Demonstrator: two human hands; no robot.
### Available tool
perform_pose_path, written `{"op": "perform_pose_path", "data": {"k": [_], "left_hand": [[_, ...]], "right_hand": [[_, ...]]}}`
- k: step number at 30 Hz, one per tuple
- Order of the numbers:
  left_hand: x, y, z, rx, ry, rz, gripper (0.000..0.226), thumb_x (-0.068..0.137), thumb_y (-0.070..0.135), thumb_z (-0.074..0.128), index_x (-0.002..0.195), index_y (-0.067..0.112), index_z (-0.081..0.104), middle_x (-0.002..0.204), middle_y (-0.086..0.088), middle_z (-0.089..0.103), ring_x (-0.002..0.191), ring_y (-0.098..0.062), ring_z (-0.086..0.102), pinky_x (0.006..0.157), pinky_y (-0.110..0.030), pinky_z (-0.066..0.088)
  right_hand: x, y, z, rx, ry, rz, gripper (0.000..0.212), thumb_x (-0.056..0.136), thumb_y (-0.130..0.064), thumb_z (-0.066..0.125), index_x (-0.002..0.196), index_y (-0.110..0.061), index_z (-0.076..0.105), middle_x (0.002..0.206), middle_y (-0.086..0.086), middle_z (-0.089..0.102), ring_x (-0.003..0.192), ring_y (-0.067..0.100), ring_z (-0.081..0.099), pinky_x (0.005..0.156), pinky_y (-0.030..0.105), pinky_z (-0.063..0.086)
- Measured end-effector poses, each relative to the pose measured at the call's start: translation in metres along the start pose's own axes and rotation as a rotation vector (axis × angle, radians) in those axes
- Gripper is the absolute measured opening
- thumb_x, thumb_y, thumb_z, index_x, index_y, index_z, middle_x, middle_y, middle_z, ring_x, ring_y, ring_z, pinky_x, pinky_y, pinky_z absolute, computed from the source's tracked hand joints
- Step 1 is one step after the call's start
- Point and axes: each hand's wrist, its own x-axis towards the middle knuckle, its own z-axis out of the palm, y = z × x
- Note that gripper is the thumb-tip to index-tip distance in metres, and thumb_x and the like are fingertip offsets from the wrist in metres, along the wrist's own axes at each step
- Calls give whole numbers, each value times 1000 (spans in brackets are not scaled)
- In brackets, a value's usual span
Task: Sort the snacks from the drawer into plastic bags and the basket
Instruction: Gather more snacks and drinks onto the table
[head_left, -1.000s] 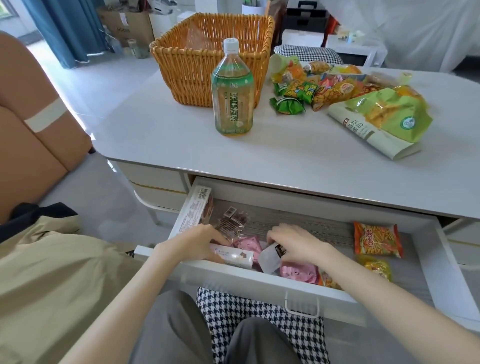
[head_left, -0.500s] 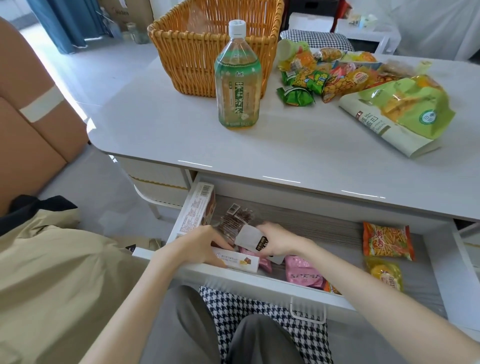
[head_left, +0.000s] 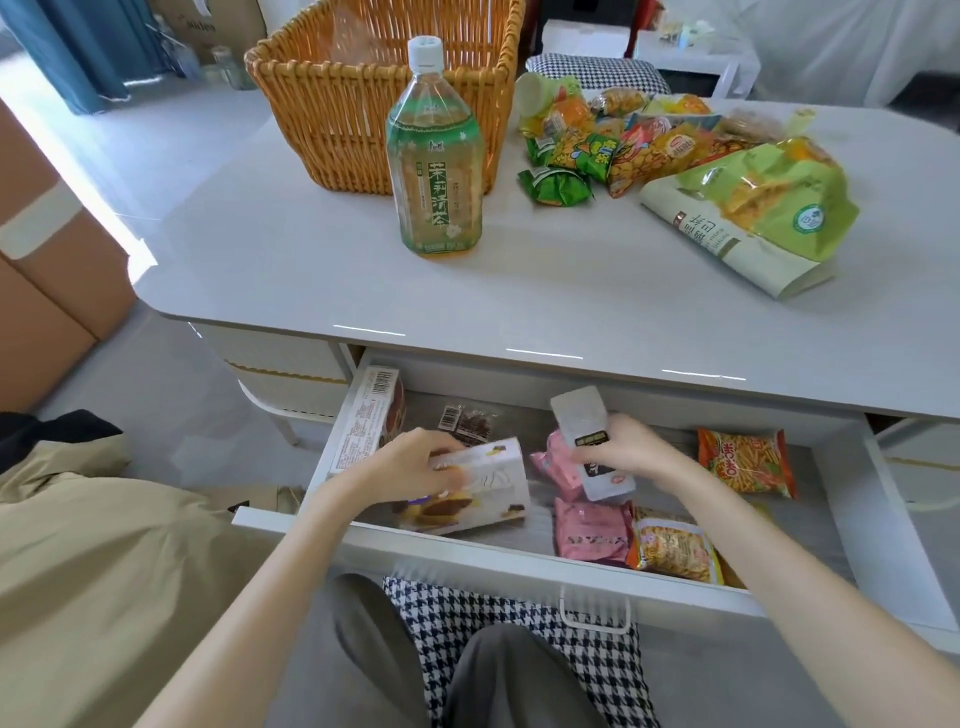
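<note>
The white drawer (head_left: 467, 564) stands pulled open under the table. My left hand (head_left: 410, 465) grips a white cake box (head_left: 483, 488) and tilts it up off the drawer floor. My right hand (head_left: 628, 449) holds a grey-white snack pouch (head_left: 587, 431) upright above pink packets (head_left: 592, 530). Also in the drawer are a tall box (head_left: 371, 415) at the left wall, a dark wrapped snack (head_left: 467, 421), an orange stick-snack bag (head_left: 745, 460) and a yellow bag (head_left: 672, 548). The wicker basket (head_left: 332, 104) sits at the table's far side.
A green tea bottle (head_left: 435, 156) stands on the table (head_left: 519, 291) in front of the basket. A pile of snack packets (head_left: 623, 140) and a large green bag (head_left: 763, 208) lie at the right. A brown sofa (head_left: 36, 260) is at my left.
My left hand has lifted the white cake box up on its edge. My right hand has raised the grey-white pouch and shifted it right, above the pink packets.
</note>
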Motion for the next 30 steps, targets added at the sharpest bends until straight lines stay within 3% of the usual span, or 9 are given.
{"op": "perform_pose_path", "data": {"k": [3, 6, 8, 10, 13, 17, 20, 24, 30], "left_hand": [[27, 2, 6, -113, 19, -122, 21, 96, 31, 53, 103, 12, 60, 95, -8, 64, 79, -20, 58, 68, -28, 45], [51, 5, 12, -169, -26, -240, 42, 98, 38, 48, 127, 9, 56, 120, -10, 61, 100, -19, 56, 86, -29, 43], [65, 4, 15, -146, -40, -301, 50, 96, 48, 47, 129, 11, 56, 131, -12, 56, 118, -26, 51, 103, -38, 39], [75, -1, 20, -119, -64, -352, 54, 84, 63, 49, 109, 18, 65, 129, -13, 57, 125, -33, 48, 107, -48, 36], [90, -13, 28, -67, -87, -369, 51, 65, 74, 49, 77, 27, 63, 121, -16, 60, 123, -37, 48, 104, -52, 40], [78, 5, 28, -182, -52, -336, 49, 65, 73, 59, 82, 27, 65, 111, -11, 65, 114, -29, 55, 98, -44, 47], [71, 14, 29, -255, 24, -259, 36, 84, 44, 68, 106, 16, 70, 101, -2, 70, 94, -17, 65, 83, -28, 54], [50, 26, 26, -171, 102, -116, 33, 85, 45, 66, 101, 17, 73, 86, 2, 69, 75, -11, 60, 68, -23, 47], [7, 47, 5, 78, 220, 113, 33, 87, 40, 65, 115, 23, 62, 108, 5, 53, 91, -14, 55, 74, -25, 42]], "right_hand": [[-6, 20, -14, 85, 102, 34, 20, 82, -15, 72, 98, -5, 64, 97, 16, 69, 82, 23, 62, 71, 33, 46], [-8, 29, -15, 157, 111, 44, 14, 83, -15, 72, 93, -16, 61, 96, 9, 67, 83, 16, 61, 71, 29, 48], [-7, 27, -12, 175, 95, 38, 15, 83, -16, 72, 90, -20, 60, 94, 5, 66, 84, 14, 61, 71, 28, 48], [-3, 26, -9, 170, 92, 30, 14, 83, -16, 72, 92, -18, 62, 93, 4, 66, 87, 17, 61, 72, 30, 48], [2, 26, -8, 160, 90, 2, 16, 83, -16, 72, 91, -22, 59, 91, 0, 65, 87, 16, 60, 72, 31, 47], [3, 27, -6, 134, 73, -37, 25, 83, -18, 72, 103, -20, 57, 100, 0, 64, 95, 18, 61, 80, 31, 49], [2, 27, -7, 96, 52, -79, 27, 84, -18, 72, 106, -21, 55, 101, 3, 64, 94, 20, 62, 73, 31, 50], [-8, 23, -10, 25, -7, -158, 30, 82, -16, 72, 105, -22, 54, 96, -3, 64, 88, 15, 62, 69, 25, 47], [-48, -2, -27, 60, -51, -278, 39, 81, -23, 76, 111, -31, 53, 97, -7, 66, 87, 12, 66, 64, 24, 54]]}}
